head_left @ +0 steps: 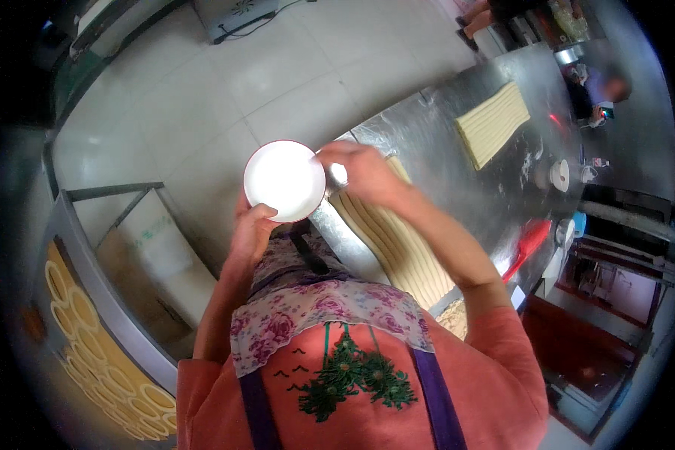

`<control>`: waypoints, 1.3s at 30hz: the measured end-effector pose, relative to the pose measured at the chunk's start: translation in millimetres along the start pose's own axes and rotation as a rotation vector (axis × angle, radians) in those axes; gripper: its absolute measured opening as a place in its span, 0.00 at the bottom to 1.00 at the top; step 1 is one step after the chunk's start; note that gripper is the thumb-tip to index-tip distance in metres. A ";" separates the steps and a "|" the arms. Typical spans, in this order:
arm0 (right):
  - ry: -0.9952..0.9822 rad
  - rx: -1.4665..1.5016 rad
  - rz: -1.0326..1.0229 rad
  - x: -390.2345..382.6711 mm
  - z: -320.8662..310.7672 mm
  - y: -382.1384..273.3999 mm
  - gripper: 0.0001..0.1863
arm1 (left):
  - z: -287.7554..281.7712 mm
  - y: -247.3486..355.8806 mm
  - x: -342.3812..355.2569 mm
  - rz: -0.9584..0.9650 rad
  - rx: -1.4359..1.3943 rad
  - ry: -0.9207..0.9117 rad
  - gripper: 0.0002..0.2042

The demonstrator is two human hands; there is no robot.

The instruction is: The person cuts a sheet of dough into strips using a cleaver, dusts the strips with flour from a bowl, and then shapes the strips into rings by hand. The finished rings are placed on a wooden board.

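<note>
1. In front of my floral apron (330, 304), just left of the table (457, 180), is the white bowl (284, 180) with its red rim, held up over the floor (180, 112) rather than set down; its inside is so bright that I cannot tell what, if anything, fills it

2. My left hand (251, 234) is closed on the bowl from the near left side, thumb bent over the rim and the other fingers mostly hidden, probably to hold the mouth upward

3. My right hand (364, 174) is curled by the bowl's right rim, blurred; I cannot tell how far its fingers are parted or whether they grip the shiny metal piece (337, 176) beside them

4. Partly under my right forearm (440, 225), a ridged dough slab (394, 247) lies along the near edge of the table, likely for easy reach

5. Farther across, a second ridged slab (493, 124) lies well apart, perhaps to prevent sticking

6. Off to my left, pale rings (97, 358) lie spread over a yellowish surface
</note>
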State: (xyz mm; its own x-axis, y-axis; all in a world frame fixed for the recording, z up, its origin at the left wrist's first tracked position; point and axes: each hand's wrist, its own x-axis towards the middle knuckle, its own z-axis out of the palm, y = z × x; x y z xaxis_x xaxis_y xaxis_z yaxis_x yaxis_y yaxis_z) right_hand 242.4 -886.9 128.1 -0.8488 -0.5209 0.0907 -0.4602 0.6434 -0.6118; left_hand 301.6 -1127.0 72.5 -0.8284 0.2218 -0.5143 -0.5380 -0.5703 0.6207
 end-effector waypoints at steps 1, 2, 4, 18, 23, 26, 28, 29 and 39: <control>-0.013 0.027 -0.104 7.8 15.4 -13.4 0.17 | 2.8 -0.8 2.3 -0.006 0.002 0.007 0.38; -0.096 -0.044 -0.113 12.8 26.4 -24.0 0.14 | 5.4 -1.0 4.7 -0.011 0.001 0.012 0.38; -0.326 -0.177 -0.114 18.6 44.8 -24.7 0.06 | 7.0 -2.7 9.8 -0.040 -0.018 -0.016 0.37; -0.243 -0.246 0.262 -59.6 -19.4 112.8 0.14 | 0.6 -5.8 12.1 -0.026 0.047 0.043 0.40; -0.197 -0.278 0.190 -70.0 2.5 94.6 0.14 | -7.4 -4.2 10.0 -0.009 0.017 0.050 0.40; -0.252 -0.218 0.129 -71.0 28.1 88.5 0.14 | -2.3 3.3 4.9 0.011 0.007 0.061 0.39; -0.244 -0.167 0.067 -66.7 50.0 67.6 0.14 | -1.8 4.6 2.7 0.009 0.004 0.066 0.39; -0.228 -0.139 0.049 -62.7 61.0 52.3 0.14 | -2.2 5.5 2.9 0.005 0.005 0.071 0.39; -0.340 -0.279 -0.094 -63.4 31.6 81.6 0.14 | -10.1 2.2 -2.8 0.043 -0.056 0.084 0.37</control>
State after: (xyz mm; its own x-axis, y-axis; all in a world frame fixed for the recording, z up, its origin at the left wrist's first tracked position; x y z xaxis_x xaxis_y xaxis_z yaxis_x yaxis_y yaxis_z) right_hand 266.9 -819.1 47.6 -0.6876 -0.7090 -0.1565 -0.6231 0.6869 -0.3740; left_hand 304.2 -1136.8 69.3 -0.8331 0.1306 -0.5375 -0.4911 -0.6217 0.6101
